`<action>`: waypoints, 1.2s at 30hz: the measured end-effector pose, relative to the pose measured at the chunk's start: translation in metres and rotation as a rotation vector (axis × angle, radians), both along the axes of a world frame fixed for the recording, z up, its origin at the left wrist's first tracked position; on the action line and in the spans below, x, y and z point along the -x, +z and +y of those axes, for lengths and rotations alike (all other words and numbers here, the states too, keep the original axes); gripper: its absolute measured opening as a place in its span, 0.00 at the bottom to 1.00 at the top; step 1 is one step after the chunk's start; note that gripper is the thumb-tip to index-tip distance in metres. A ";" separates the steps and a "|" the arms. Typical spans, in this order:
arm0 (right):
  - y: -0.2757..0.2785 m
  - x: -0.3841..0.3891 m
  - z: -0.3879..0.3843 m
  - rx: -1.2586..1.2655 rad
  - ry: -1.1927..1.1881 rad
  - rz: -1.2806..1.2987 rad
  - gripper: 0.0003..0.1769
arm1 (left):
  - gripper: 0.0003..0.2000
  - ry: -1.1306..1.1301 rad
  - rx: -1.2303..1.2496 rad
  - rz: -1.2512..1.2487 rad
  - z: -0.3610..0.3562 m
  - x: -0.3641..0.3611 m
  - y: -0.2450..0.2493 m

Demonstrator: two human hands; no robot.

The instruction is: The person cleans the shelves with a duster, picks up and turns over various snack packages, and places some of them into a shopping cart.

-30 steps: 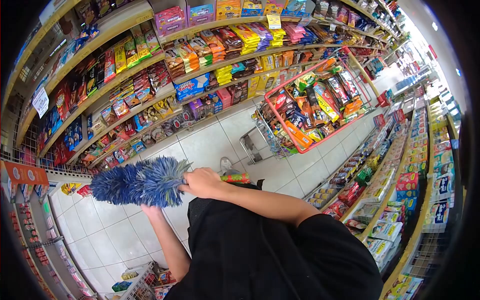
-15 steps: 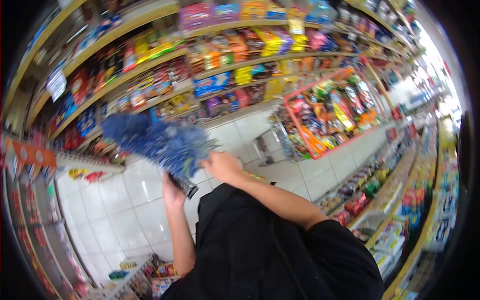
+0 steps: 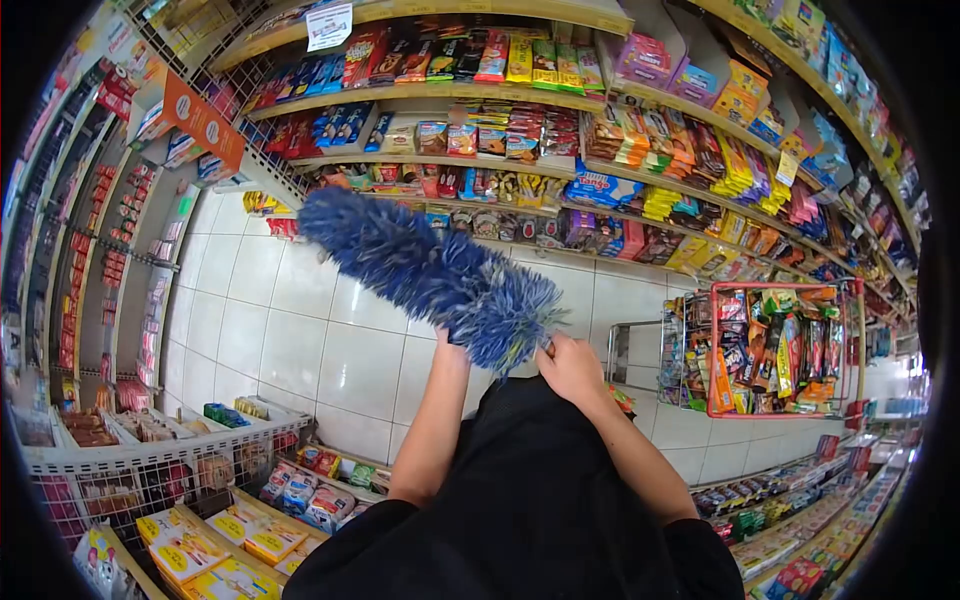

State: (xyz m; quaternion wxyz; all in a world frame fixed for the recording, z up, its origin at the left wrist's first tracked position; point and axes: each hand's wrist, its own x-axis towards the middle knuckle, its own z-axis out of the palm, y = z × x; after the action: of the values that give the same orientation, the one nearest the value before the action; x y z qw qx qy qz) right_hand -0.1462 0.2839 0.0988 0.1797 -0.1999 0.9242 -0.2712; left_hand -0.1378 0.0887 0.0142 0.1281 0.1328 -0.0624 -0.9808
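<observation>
A fluffy blue duster (image 3: 400, 255) with a paler, greyish end stretches slantwise in front of me, above the tiled floor. My left hand (image 3: 453, 343) is under the duster's middle; its fingers and the black handle are hidden behind the fibres. At the pale lower end, my right hand (image 3: 572, 368) is closed, thumb and fingers pinched at the edge of the fibres. Beyond the duster's far tip stand the lower snack shelves, with packets of chocolate and wafers (image 3: 490, 140).
Shelves of sweets (image 3: 640, 180) curve across the front and right. A red-rimmed wire basket (image 3: 712, 350) full of packets stands at the right. White mesh baskets (image 3: 170, 455) and yellow boxes (image 3: 180, 545) are at lower left. Pale tiles (image 3: 350, 370) cover the floor between.
My view has swung left, so the shelves and basket sit further right. The duster has turned its fluffy head toward me, hiding the handle that showed in my left hand.
</observation>
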 end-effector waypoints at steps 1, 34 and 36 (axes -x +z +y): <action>0.001 0.001 -0.001 -0.011 -0.036 0.008 0.20 | 0.17 0.041 0.036 -0.069 0.006 -0.003 0.017; -0.049 -0.018 0.302 -0.145 -1.295 0.313 0.21 | 0.10 -0.438 0.578 -0.437 0.027 0.090 -0.006; -0.052 -0.009 0.322 -0.134 -1.286 0.339 0.20 | 0.10 -0.476 0.550 -0.420 0.039 0.109 0.008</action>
State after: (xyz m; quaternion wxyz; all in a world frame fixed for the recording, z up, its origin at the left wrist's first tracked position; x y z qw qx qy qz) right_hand -0.1376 0.6055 0.0472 -0.1534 0.3628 0.8896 -0.2313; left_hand -0.2471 0.1280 0.0219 -0.0868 0.2724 -0.3758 -0.8815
